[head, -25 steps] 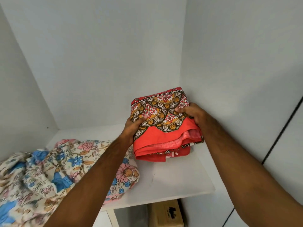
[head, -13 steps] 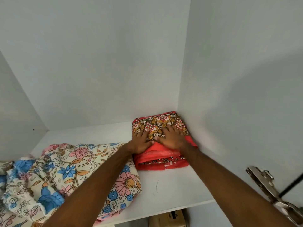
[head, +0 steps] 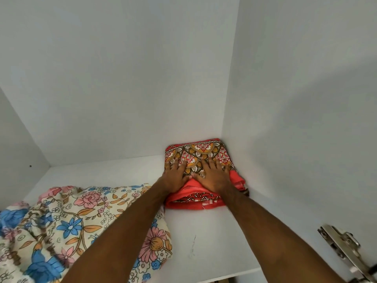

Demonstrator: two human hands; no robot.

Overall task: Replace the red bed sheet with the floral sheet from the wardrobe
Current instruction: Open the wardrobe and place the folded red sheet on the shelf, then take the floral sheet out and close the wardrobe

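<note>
The folded red bed sheet (head: pixel 201 152), with an orange and brown pattern on top, lies in the back right corner of the white wardrobe shelf (head: pixel 204 242). My left hand (head: pixel 175 174) and my right hand (head: pixel 214 174) lie flat on top of it, fingers straight, side by side. The floral sheet (head: pixel 67 221), cream with pink and blue flowers, lies crumpled on the left part of the same shelf, partly under my left forearm.
White wardrobe walls close in at the back, left and right. A metal door hinge (head: pixel 344 252) sticks out at the lower right. The shelf's front edge runs along the bottom right.
The red sheet went from held in the air to lying in the shelf's back right corner. My hands let go of their grip and now press flat on it.
</note>
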